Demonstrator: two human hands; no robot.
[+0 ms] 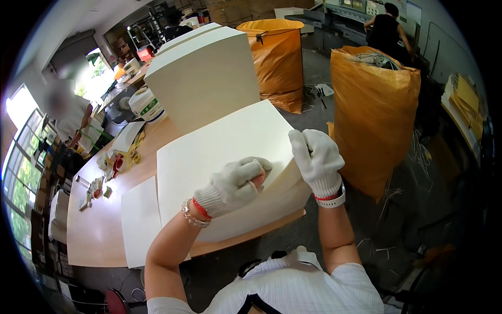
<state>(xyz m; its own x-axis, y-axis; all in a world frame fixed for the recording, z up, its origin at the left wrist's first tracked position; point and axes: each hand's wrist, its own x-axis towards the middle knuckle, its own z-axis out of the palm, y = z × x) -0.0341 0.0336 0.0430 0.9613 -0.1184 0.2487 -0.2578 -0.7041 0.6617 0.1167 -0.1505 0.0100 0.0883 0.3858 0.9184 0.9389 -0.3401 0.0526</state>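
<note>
A stack of large cream-white sheets point(225, 125) lies in front of me, its near right edge bent upward. My right hand point(316, 159), in a white knit glove, is closed at the right corner of the top sheets, apparently gripping their edge. On the near part of the stack rests my left hand point(235, 183), gloved too, with a bare digit showing at the glove's opening. Its fingers are curled together, and whatever they hold is hidden. Behind stands a much taller stack of sheets point(204, 78). A single white sheet point(141, 220) lies at the left.
Tape rolls point(121, 163) and small items lie on the wooden table point(99, 230), with a white tub point(146, 104) farther back. Two orange sacks, one near point(371, 120) and one farther point(277, 63), stand on the right. Other people work in the background.
</note>
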